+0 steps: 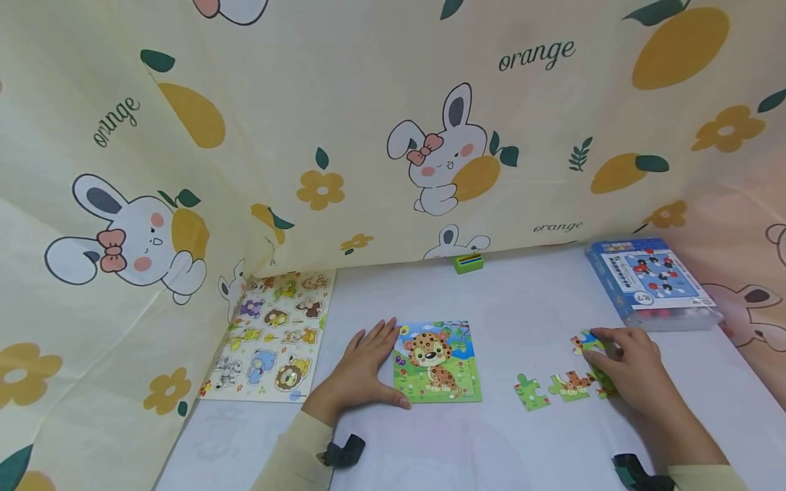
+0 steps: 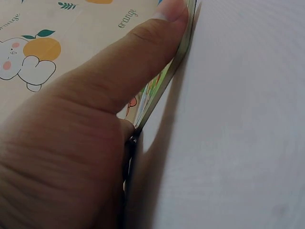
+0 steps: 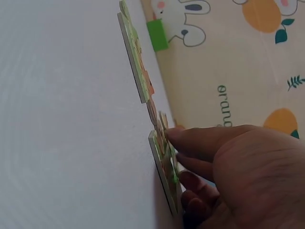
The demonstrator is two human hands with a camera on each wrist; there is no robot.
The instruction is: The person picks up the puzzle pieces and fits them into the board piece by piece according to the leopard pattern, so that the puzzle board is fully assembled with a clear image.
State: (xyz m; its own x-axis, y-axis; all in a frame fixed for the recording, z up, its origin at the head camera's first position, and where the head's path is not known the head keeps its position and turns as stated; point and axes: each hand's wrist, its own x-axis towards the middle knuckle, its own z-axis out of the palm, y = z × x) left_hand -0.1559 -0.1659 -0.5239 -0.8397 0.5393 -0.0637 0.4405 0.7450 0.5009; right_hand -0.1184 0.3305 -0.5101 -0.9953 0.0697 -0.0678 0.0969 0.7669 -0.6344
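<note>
A square leopard-picture puzzle board (image 1: pixel 437 368) lies on the white table in the head view. My left hand (image 1: pixel 362 372) rests along its left side, fingers spread and fairly straight, with the thumb at the lower left corner. In the left wrist view the thumb (image 2: pixel 138 52) lies against the board's edge. My right hand (image 1: pixel 635 372) pinches a jigsaw piece (image 1: pixel 589 341) between thumb and fingers, just above other pieces. A green piece (image 1: pixel 531 393) and a leopard-patterned piece (image 1: pixel 571 387) lie to its left. The right fingers partly hide another piece (image 3: pixel 164 179) beneath them.
An animal sticker sheet (image 1: pixel 264 354) lies at the left. A blue boxed set (image 1: pixel 653 283) stands at the back right, and a small green block (image 1: pixel 469 264) sits by the back edge. Patterned cloth (image 1: pixel 368 136) hangs behind and to the left.
</note>
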